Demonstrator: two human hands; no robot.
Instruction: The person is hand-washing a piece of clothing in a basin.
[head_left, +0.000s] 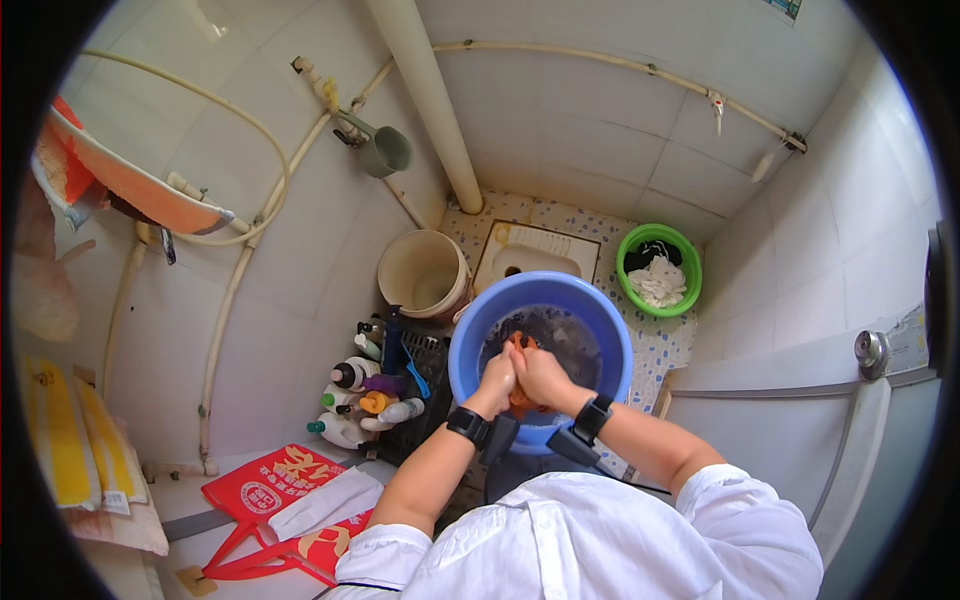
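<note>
An orange cloth (523, 405) is bunched between my two hands over a blue plastic basin (616, 330). My left hand (498, 376) grips it from the left side, and my right hand (541, 373) presses against it from the right. The hands touch each other, and the fingers are partly hidden behind the knuckles. Dark, sudsy water (570, 337) fills the lower part of the basin. Black straps with small box-like devices sit on both wrists.
A green basin (697, 279) with white and black cloth stands right, beyond a squat toilet (551, 251). A cream bucket (390, 274) and several bottles (349, 431) stand left. A red bag (259, 480) lies lower left. A door (757, 431) is at right.
</note>
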